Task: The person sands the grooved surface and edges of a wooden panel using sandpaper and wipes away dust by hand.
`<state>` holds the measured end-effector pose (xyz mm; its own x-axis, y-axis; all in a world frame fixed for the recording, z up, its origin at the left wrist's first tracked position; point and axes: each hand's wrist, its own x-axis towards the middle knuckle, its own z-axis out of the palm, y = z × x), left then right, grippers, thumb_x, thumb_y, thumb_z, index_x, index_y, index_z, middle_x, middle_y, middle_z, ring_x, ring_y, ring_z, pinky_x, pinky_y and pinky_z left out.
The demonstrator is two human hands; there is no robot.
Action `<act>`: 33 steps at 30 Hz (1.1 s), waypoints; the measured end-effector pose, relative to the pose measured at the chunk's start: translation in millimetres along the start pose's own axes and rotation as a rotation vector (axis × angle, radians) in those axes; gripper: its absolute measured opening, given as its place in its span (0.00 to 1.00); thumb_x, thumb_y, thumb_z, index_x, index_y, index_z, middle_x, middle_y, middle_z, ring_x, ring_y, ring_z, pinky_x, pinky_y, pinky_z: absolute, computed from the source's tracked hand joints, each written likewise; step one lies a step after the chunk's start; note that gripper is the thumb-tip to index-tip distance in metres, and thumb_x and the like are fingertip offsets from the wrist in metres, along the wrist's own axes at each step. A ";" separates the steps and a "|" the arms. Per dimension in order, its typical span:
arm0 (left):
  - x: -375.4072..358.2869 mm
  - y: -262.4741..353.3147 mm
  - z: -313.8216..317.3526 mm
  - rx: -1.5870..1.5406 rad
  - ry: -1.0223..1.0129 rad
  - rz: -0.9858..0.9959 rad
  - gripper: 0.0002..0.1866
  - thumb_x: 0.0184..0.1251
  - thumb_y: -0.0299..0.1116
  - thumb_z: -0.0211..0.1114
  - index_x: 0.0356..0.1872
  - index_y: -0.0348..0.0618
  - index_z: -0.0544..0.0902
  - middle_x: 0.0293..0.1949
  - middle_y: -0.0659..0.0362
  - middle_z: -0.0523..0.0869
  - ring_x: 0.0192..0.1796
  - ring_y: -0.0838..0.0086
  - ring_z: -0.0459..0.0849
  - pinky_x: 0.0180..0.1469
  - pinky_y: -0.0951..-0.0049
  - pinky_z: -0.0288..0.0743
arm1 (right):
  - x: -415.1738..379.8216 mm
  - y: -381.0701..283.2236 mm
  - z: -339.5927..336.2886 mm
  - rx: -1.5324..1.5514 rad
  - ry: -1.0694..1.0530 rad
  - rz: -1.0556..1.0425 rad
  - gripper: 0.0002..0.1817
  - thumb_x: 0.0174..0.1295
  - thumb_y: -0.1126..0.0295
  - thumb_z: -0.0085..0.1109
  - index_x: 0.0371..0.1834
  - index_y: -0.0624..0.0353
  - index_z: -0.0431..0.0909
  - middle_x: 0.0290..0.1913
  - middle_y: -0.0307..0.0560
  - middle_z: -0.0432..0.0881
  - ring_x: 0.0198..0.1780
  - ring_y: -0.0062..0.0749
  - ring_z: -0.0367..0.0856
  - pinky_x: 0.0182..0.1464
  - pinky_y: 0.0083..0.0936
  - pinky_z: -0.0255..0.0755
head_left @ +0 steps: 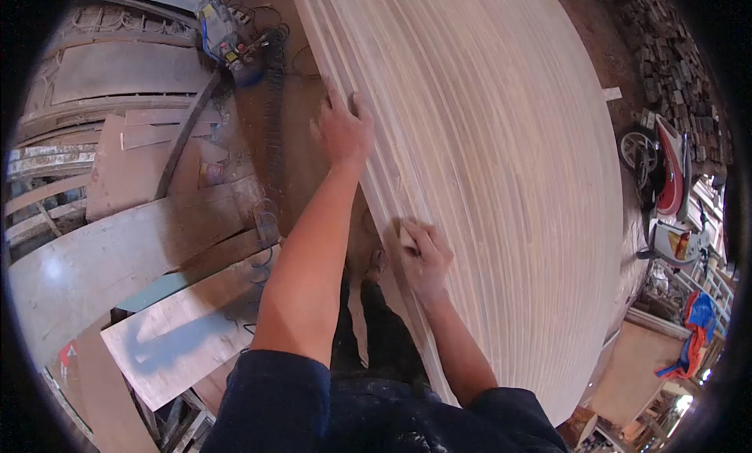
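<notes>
Wooden striped panel (501, 179), probably heavy, stiff and best gripped by its long edge, is lying below the wearer's view, the left hand (345, 133) resting half-open on that edge, the right (428, 261) pinching a small pale block (406, 236).

No words, brands or numbers can be read. Left of the large wooden panel (501, 179), a small red-and-white mark (69, 351) at lower left and markings on a blue machine (219, 38) are too unclear to read.
</notes>
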<state>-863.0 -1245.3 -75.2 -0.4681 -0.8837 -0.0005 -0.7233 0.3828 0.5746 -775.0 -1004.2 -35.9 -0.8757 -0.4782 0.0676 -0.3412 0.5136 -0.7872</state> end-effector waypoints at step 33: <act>0.5 2.4 -4.3 -0.023 -0.025 0.002 0.38 0.80 0.51 0.50 0.83 0.48 0.52 0.68 0.39 0.76 0.70 0.49 0.75 0.76 0.39 0.57 | 17.3 7.1 7.9 -0.011 -0.020 -0.093 0.20 0.52 0.80 0.71 0.50 0.52 0.87 0.46 0.50 0.87 0.46 0.44 0.88 0.48 0.34 0.81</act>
<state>-862.7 -1246.0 -70.3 -0.4820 -0.8760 -0.0198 -0.7111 0.3779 0.5929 -789.9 -1014.3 -45.2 -0.8329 -0.5385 0.1276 -0.4244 0.4737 -0.7716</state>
